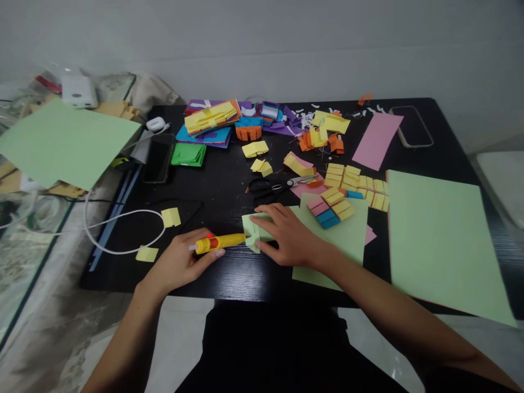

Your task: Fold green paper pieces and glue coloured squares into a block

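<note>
My left hand (186,261) is closed round a yellow hot glue gun (221,242), a glue stick showing at its back end. The gun's nozzle points right and meets the edge of a small folded light-green paper piece (252,234). That piece is pinched between the thumb and fingers of my right hand (282,234), which hides part of it. Under my right wrist lies a light-green sheet (347,240). A block of folded pink, blue and yellow paper pieces (331,208) rests on this sheet. Black-handled scissors (278,187) lie just beyond my right hand.
Folded paper stacks (210,120) and paper scraps (303,123) cover the back. Joined yellow pieces (360,183) lie beside a large green sheet (442,240) at right. A phone (159,158), white cable (123,252) and loose yellow pieces (171,217) are at left.
</note>
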`<action>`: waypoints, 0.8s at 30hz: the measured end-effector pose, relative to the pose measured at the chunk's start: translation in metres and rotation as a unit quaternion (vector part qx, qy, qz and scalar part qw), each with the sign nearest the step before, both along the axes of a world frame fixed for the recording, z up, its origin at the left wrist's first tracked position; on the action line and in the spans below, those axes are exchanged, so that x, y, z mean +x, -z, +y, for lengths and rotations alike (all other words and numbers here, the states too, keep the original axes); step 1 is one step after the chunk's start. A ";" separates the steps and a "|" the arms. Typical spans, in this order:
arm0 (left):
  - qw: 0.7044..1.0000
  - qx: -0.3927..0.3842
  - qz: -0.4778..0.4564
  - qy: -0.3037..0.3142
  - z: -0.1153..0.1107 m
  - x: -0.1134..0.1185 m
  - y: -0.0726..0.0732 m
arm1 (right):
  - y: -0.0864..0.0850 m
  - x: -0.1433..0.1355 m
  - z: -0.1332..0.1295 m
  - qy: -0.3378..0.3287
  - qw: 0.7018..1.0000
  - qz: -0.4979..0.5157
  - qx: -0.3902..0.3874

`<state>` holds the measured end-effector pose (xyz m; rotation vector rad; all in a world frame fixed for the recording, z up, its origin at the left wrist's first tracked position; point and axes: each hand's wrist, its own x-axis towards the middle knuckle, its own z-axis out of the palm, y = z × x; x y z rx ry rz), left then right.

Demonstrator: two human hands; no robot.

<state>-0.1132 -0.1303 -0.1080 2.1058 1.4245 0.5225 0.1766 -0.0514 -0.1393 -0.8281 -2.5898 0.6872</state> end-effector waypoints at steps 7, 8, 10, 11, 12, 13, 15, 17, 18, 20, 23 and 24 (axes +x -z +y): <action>1.000 -0.023 -0.001 0.009 0.003 0.004 -0.001 | -0.006 0.002 -0.001 -0.015 1.000 -0.021 -0.009; 1.000 -0.022 0.001 0.008 0.003 0.005 -0.001 | -0.006 0.002 -0.001 -0.015 1.000 -0.023 -0.010; 1.000 -0.020 0.003 0.007 0.004 0.005 0.000 | -0.006 0.002 -0.001 -0.013 1.000 -0.024 -0.011; 1.000 -0.020 0.005 0.007 0.005 0.005 0.000 | -0.006 0.002 -0.002 -0.012 1.000 -0.024 -0.011; 1.000 -0.019 0.007 0.007 0.005 0.005 0.001 | -0.007 0.002 -0.002 -0.012 1.000 -0.025 -0.011; 1.000 -0.017 0.010 0.010 0.005 0.005 0.001 | -0.007 0.002 -0.001 -0.013 1.000 -0.026 -0.011; 1.000 -0.011 0.017 0.017 0.006 0.005 0.001 | -0.008 0.003 -0.001 -0.017 0.999 -0.032 -0.012; 1.000 -0.004 0.020 0.022 0.006 0.006 0.001 | -0.010 0.004 -0.001 -0.023 0.999 -0.040 -0.015; 1.000 -0.002 0.019 0.023 0.006 0.006 0.001 | -0.010 0.004 0.000 -0.027 0.999 -0.042 -0.016; 1.000 0.000 0.017 0.025 0.006 0.006 0.001 | -0.010 0.004 0.000 -0.030 0.998 -0.046 -0.017; 1.000 0.005 0.015 0.025 0.006 0.006 -0.001 | -0.009 0.003 -0.001 -0.027 0.999 -0.044 -0.013; 1.000 0.005 0.014 0.025 0.006 0.006 -0.001 | -0.008 0.003 -0.001 -0.024 0.999 -0.043 -0.010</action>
